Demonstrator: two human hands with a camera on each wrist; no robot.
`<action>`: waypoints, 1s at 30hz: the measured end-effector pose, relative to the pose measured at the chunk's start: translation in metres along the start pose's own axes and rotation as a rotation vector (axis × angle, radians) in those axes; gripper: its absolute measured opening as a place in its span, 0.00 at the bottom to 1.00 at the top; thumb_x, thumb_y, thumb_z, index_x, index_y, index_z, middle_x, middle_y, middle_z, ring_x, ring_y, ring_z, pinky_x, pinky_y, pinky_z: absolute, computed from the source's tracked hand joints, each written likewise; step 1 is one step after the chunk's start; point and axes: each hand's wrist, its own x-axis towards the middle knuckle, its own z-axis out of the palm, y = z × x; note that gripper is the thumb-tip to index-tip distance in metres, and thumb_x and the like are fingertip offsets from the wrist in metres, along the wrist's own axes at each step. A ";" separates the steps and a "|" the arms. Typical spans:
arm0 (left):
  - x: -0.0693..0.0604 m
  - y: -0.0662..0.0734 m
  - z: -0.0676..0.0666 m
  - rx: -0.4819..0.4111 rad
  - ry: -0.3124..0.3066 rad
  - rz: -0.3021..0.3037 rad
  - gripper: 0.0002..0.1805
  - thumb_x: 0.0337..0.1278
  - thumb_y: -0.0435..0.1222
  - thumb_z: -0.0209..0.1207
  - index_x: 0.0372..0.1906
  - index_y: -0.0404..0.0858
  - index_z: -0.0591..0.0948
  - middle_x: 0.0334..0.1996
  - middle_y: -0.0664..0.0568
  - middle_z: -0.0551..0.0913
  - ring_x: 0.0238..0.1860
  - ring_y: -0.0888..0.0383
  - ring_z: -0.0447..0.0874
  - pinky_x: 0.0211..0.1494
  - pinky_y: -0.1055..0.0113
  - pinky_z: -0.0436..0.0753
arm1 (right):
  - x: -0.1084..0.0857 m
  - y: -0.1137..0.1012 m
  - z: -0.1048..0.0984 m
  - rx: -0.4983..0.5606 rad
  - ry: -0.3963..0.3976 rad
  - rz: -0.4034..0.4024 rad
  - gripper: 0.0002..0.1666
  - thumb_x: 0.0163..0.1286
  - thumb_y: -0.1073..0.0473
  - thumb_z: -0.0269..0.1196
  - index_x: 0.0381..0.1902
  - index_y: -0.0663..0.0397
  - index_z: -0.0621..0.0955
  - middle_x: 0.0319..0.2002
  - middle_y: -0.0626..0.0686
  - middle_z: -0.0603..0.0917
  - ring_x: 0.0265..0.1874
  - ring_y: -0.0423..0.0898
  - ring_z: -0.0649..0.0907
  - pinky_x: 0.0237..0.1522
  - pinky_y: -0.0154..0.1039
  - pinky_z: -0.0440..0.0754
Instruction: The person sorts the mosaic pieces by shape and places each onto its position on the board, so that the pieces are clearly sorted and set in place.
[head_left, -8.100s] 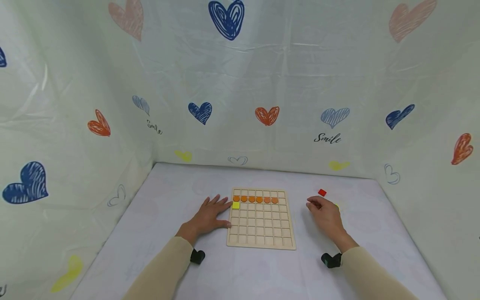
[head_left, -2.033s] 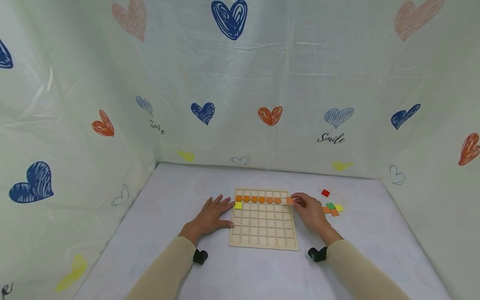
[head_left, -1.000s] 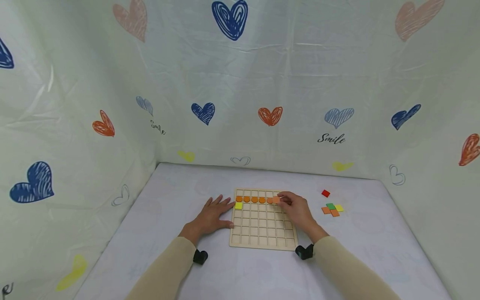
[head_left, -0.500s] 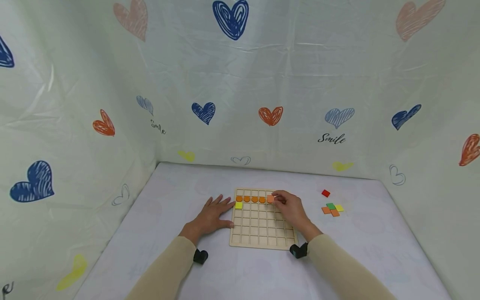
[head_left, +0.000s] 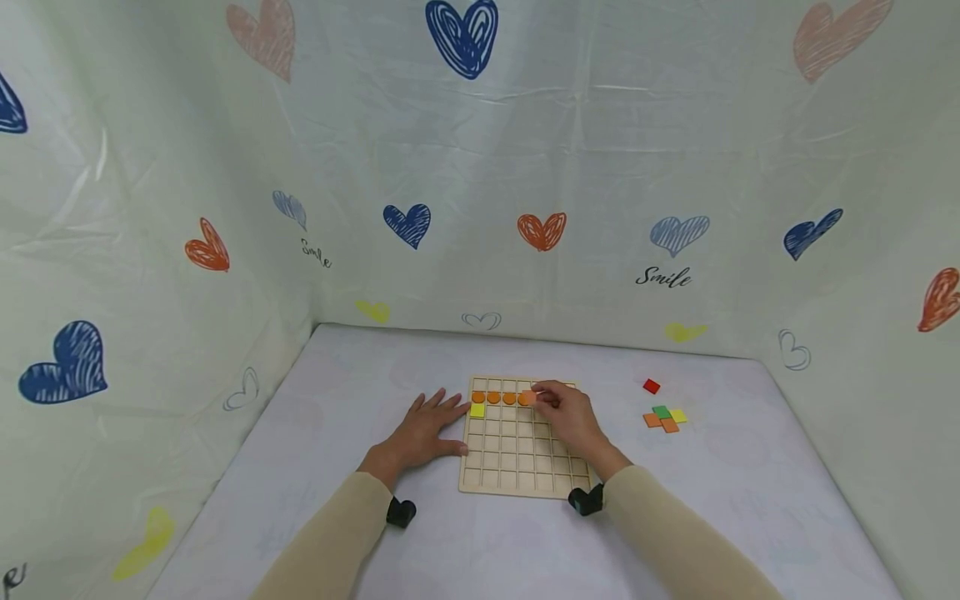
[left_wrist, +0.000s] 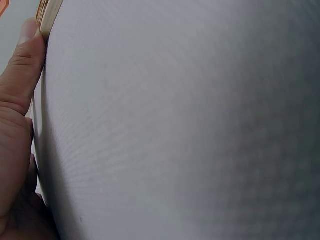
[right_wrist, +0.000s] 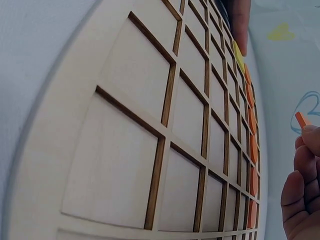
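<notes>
A wooden grid board [head_left: 508, 460] lies flat on the table. Spread flat at its left side, my left hand [head_left: 416, 437] touches the edge with fingers and thumb; the left wrist view shows the thumb [left_wrist: 22, 65] against the board's rim [left_wrist: 48, 17]. Orange discs [head_left: 493, 398] sit along the board's second row, those to the right hidden behind my right hand [head_left: 573, 419] in the head view. That hand pinches an orange square tile [head_left: 528, 397] above the row; in the right wrist view the tile [right_wrist: 301, 119] is clear of the board. A yellow square tile [head_left: 477, 410] occupies the third row's left cell.
Right of the board lie a red tile [head_left: 651, 387], a green tile [head_left: 662, 412], a yellow tile [head_left: 678, 416] and two orange tiles [head_left: 669, 426]. A pale sheet printed with hearts [head_left: 540, 232] hangs behind and at both sides of the table.
My right hand came from the loose tiles at the right with the orange square tile and has moved leftward over the disc row. The left hand has stayed at the board's edge.
</notes>
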 end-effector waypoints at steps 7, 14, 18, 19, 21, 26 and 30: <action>0.000 -0.001 0.000 -0.004 0.002 0.001 0.47 0.58 0.60 0.71 0.81 0.52 0.69 0.83 0.52 0.63 0.87 0.45 0.47 0.89 0.43 0.42 | 0.001 -0.004 0.009 0.018 -0.021 0.011 0.15 0.73 0.66 0.68 0.56 0.57 0.86 0.44 0.55 0.90 0.45 0.50 0.88 0.46 0.44 0.89; 0.000 -0.002 0.001 -0.007 -0.002 -0.002 0.47 0.58 0.60 0.71 0.81 0.53 0.69 0.83 0.53 0.63 0.87 0.46 0.47 0.89 0.43 0.41 | 0.003 -0.006 0.018 -0.005 -0.043 0.036 0.13 0.74 0.65 0.68 0.55 0.54 0.86 0.42 0.52 0.90 0.43 0.47 0.88 0.41 0.41 0.88; 0.000 -0.001 0.001 -0.007 -0.007 -0.004 0.47 0.58 0.60 0.71 0.81 0.53 0.68 0.83 0.53 0.62 0.87 0.46 0.46 0.89 0.43 0.41 | 0.005 -0.006 0.024 -0.013 -0.055 0.025 0.13 0.74 0.66 0.67 0.54 0.55 0.86 0.41 0.51 0.90 0.41 0.46 0.88 0.41 0.41 0.87; 0.001 -0.001 0.001 -0.007 -0.007 -0.002 0.47 0.58 0.60 0.71 0.81 0.52 0.68 0.83 0.53 0.63 0.87 0.45 0.47 0.89 0.43 0.42 | 0.006 -0.006 0.026 -0.013 -0.058 0.029 0.13 0.74 0.65 0.67 0.54 0.55 0.86 0.41 0.51 0.90 0.41 0.46 0.87 0.41 0.41 0.87; 0.001 -0.002 0.001 0.003 -0.013 -0.003 0.48 0.58 0.61 0.70 0.81 0.52 0.68 0.83 0.53 0.62 0.87 0.46 0.46 0.89 0.43 0.42 | 0.007 -0.006 0.030 -0.017 -0.059 0.031 0.13 0.74 0.66 0.68 0.54 0.55 0.87 0.41 0.50 0.90 0.41 0.45 0.87 0.42 0.41 0.87; 0.002 -0.003 0.002 0.022 -0.019 -0.002 0.48 0.59 0.61 0.70 0.81 0.53 0.68 0.83 0.53 0.62 0.87 0.46 0.46 0.89 0.42 0.42 | 0.009 -0.009 0.038 -0.031 -0.069 0.028 0.13 0.73 0.65 0.69 0.53 0.54 0.87 0.40 0.50 0.90 0.40 0.44 0.87 0.43 0.42 0.87; 0.002 -0.003 0.001 0.016 -0.019 0.006 0.47 0.59 0.62 0.69 0.81 0.53 0.68 0.83 0.53 0.62 0.87 0.46 0.46 0.89 0.42 0.41 | 0.010 -0.012 0.044 -0.064 -0.087 0.001 0.13 0.72 0.65 0.69 0.53 0.55 0.87 0.39 0.50 0.90 0.37 0.42 0.85 0.41 0.41 0.87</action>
